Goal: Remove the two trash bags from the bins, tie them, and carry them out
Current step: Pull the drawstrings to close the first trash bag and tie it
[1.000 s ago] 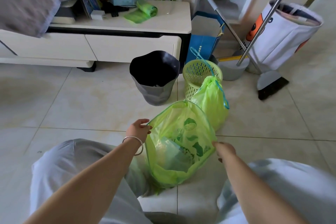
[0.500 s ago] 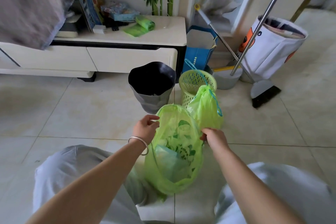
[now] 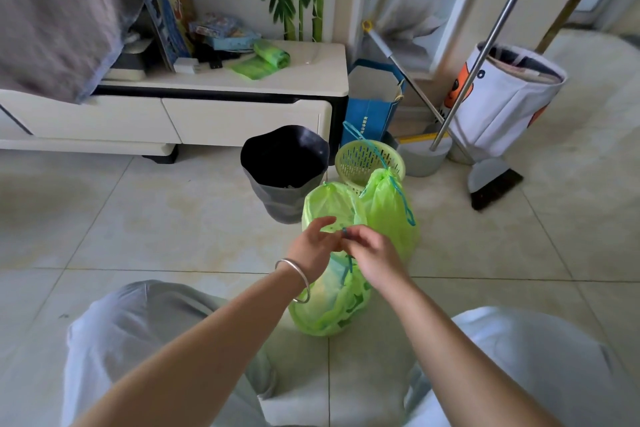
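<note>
Head view: I see the left hand (image 3: 311,246) and right hand (image 3: 372,253), apart a second ago, now together, pinching the blue drawstring (image 3: 348,269) of the near green bag (image 3: 332,302), its mouth drawn narrow. Beyond, the tied bag (image 3: 389,211) leans against the yellow basket (image 3: 363,159), beside the black bin (image 3: 284,170).
</note>
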